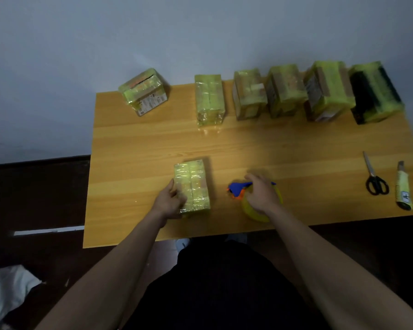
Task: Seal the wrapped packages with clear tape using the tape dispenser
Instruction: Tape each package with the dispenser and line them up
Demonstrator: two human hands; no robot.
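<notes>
My left hand point(171, 200) grips the near package point(193, 185), a small block wrapped in yellowish clear film, which lies flat near the front left part of the wooden table point(260, 144). My thumb lies against its left side, and my fingers curl round its near left corner. My right hand point(260, 195) lies on top of the tape dispenser point(239, 189), fingers curled down over it in a closed grip. The dispenser's blue and orange head sticks out to the left from under my fingers, pointing toward the package but apart from it. The yellowish roll of tape point(258, 214) shows below and behind my palm, resting on the table.

Along the far edge stand six more wrapped packages. The leftmost one point(144, 91) sits tilted at the far left corner, with a printed label on its near face. Next comes a tall one point(209, 100), then two brownish ones point(249, 95) point(285, 90), close together, then a larger one point(328, 90), and at the far right a dark one point(376, 92), touching its neighbour.

At the right side of the table lie black-handled scissors point(374, 176), blades pointing away from me, and just beside them a utility knife point(403, 186).
</notes>
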